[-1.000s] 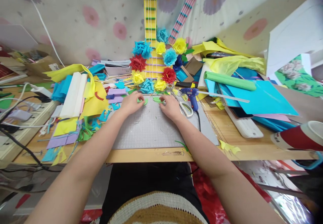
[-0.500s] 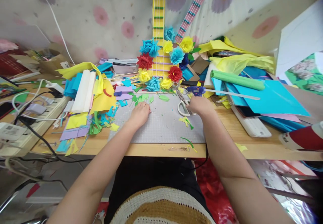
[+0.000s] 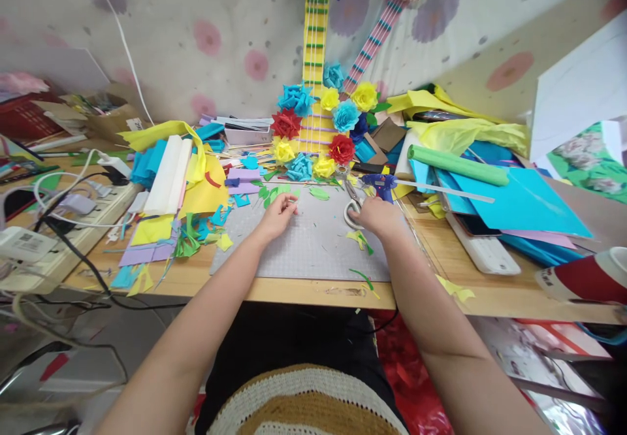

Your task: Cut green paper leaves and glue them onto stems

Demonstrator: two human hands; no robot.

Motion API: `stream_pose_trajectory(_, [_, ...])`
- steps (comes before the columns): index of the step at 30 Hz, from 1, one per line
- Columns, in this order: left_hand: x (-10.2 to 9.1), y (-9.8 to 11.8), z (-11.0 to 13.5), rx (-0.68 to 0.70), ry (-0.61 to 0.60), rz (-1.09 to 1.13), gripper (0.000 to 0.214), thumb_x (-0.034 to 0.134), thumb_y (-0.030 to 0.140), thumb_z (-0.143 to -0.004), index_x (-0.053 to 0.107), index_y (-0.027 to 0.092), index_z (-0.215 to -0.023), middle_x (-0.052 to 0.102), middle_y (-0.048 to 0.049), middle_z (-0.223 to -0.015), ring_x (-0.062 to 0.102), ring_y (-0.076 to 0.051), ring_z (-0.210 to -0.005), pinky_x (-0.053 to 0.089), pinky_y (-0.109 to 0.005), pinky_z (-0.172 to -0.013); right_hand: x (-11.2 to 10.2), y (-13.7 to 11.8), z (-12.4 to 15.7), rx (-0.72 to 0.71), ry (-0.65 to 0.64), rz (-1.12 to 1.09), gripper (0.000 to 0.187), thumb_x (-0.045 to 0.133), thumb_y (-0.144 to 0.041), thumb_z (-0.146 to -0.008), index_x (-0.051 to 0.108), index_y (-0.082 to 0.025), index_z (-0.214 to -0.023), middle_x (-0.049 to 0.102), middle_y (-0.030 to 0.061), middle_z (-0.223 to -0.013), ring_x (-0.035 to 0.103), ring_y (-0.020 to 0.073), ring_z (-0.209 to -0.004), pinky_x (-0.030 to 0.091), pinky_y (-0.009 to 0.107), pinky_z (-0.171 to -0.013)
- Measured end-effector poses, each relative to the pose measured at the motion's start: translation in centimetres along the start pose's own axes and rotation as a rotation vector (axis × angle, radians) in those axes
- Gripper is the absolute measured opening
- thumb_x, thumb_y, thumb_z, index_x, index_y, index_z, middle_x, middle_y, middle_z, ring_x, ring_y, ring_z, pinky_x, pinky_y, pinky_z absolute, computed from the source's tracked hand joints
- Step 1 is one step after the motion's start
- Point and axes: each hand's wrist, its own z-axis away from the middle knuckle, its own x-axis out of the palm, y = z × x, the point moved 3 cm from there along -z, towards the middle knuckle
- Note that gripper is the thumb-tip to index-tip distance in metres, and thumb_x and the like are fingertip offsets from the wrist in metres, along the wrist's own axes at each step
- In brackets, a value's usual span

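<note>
My left hand [image 3: 279, 217] is just above the grey cutting mat [image 3: 313, 255], thumb and fingertips drawn together; anything between them is too small to make out. Just beyond it lie several green paper leaves [image 3: 274, 192], with another leaf [image 3: 319, 193] to the right. At the mat's right side, my right hand [image 3: 376, 215] has its fingers closed at the handle loops of the pale-handled scissors [image 3: 351, 211]; the palm covers part of them. Right behind that hand a blue glue gun [image 3: 383, 183] stands, a long white glue stick [image 3: 443, 191] jutting from its back.
A yellow paper guitar [image 3: 313, 112] with paper flowers leans on the back wall, beside a pink one [image 3: 375, 43]. Crepe paper rolls [image 3: 169, 174] and scraps lie left, near a power strip [image 3: 93, 232]. Blue sheets [image 3: 529, 193] and a paper cup [image 3: 588, 275] are on the right.
My right hand has shifted from beside the glue gun leftward over the scissors' handles, uncovering the gun's grip. My left hand has lifted slightly and turned, showing its pinched fingertips. The view has tilted slightly up.
</note>
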Motion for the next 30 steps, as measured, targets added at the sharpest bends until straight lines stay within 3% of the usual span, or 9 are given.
stream_pose_trajectory(2, [-0.1, 0.1, 0.2, -0.084, -0.026, 0.138, 0.021, 0.054, 0.018, -0.078, 0.05, 0.017, -0.099, 0.052, 0.0034, -0.066, 0.055, -0.008, -0.056, 0.043, -0.02, -0.051, -0.2, 0.3, -0.2, 0.003, -0.031, -0.016, 0.047, 0.052, -0.046, -0.077, 0.063, -0.007, -0.099, 0.064, 0.0229, -0.098, 0.061, 0.031, -0.096, 0.046, 0.037, -0.074])
stream_pose_trajectory(5, [-0.1, 0.4, 0.5, -0.178, -0.066, 0.304, 0.025, 0.06, 0.022, -0.075, 0.052, 0.015, -0.098, 0.053, 0.0024, -0.066, 0.063, -0.013, -0.067, 0.049, -0.025, -0.058, -0.8, 1.9, -0.6, 0.03, -0.094, -0.16, 0.033, 0.055, -0.043, -0.075, 0.066, -0.012, -0.08, 0.067, 0.0162, -0.081, 0.064, 0.0292, -0.084, 0.047, 0.035, -0.069])
stream_pose_trajectory(8, [-0.2, 0.5, 0.5, -0.213, -0.073, 0.347, 0.02, 0.062, 0.025, -0.075, 0.055, 0.013, -0.089, 0.052, 0.0022, -0.064, 0.065, -0.015, -0.069, 0.051, -0.026, -0.062, -1.4, 3.5, -0.7, -0.003, -0.168, -0.612, 0.027, 0.056, -0.039, -0.075, 0.063, -0.013, -0.079, 0.067, 0.0115, -0.073, 0.065, 0.0228, -0.072, 0.048, 0.031, -0.063])
stream_pose_trajectory(10, [-0.4, 0.3, 0.3, -0.21, -0.046, 0.34, 0.018, 0.062, 0.027, -0.075, 0.055, 0.014, -0.085, 0.052, 0.0028, -0.064, 0.062, -0.011, -0.063, 0.049, -0.024, -0.058, -1.5, 3.3, -0.4, -0.11, -0.206, -0.923, 0.025, 0.057, -0.036, -0.075, 0.059, -0.013, -0.087, 0.067, 0.0111, -0.081, 0.064, 0.0194, -0.072, 0.049, 0.028, -0.061])
stream_pose_trajectory(12, [-0.5, 0.2, 0.1, -0.186, -0.023, 0.33, 0.015, 0.061, 0.027, -0.075, 0.054, 0.015, -0.082, 0.05, 0.0037, -0.064, 0.052, -0.006, -0.051, 0.044, -0.019, -0.05, -1.4, 2.1, 0.0, -0.255, -0.183, -1.04, 0.028, 0.06, -0.034, -0.072, 0.055, -0.015, -0.092, 0.066, 0.0089, -0.087, 0.063, 0.0173, -0.074, 0.048, 0.027, -0.062])
stream_pose_trajectory(16, [-0.5, 0.3, -0.1, -0.123, -0.03, 0.364, 0.011, 0.059, 0.024, -0.075, 0.053, 0.016, -0.077, 0.045, 0.0048, -0.064, 0.032, -0.001, -0.042, 0.026, -0.016, -0.04, -0.5, -1.9, 1.0, -0.445, 0.039, -0.812, 0.039, 0.065, -0.035, -0.065, 0.049, -0.018, -0.096, 0.062, 0.0029, -0.087, 0.058, 0.0154, -0.073, 0.043, 0.026, -0.061])
stream_pose_trajectory(20, [-0.3, 0.4, 0.0, -0.105, -0.054, 0.376, 0.014, 0.059, 0.026, -0.074, 0.049, 0.016, -0.072, 0.041, 0.0053, -0.06, 0.03, -0.002, -0.043, 0.022, -0.017, -0.041, 0.6, -4.8, 1.5, -0.537, 0.115, -0.665, 0.043, 0.063, -0.035, -0.065, 0.046, -0.017, -0.1, 0.059, 0.0063, -0.095, 0.055, 0.0178, -0.083, 0.042, 0.028, -0.069])
stream_pose_trajectory(24, [-0.1, 0.4, 0.1, -0.073, -0.091, 0.356, 0.013, 0.059, 0.025, -0.072, 0.049, 0.017, -0.074, 0.039, 0.0061, -0.056, 0.029, -0.003, -0.042, 0.022, -0.019, -0.042, 1.1, -5.5, 1.7, -0.65, 0.178, -0.599, 0.049, 0.063, -0.037, -0.065, 0.047, -0.015, -0.105, 0.056, 0.0097, -0.102, 0.053, 0.0208, -0.093, 0.04, 0.031, -0.081])
stream_pose_trajectory(30, [0.0, 0.6, 0.4, -0.085, -0.087, 0.226, 0.009, 0.055, 0.021, -0.069, 0.048, 0.019, -0.075, 0.039, 0.0065, -0.055, 0.03, -0.006, -0.043, 0.021, -0.021, -0.045, 1.3, -5.8, 1.8, -0.734, 0.218, -0.522, 0.05, 0.062, -0.043, -0.069, 0.05, -0.012, -0.106, 0.057, 0.012, -0.102, 0.051, 0.023, -0.096, 0.038, 0.034, -0.084])
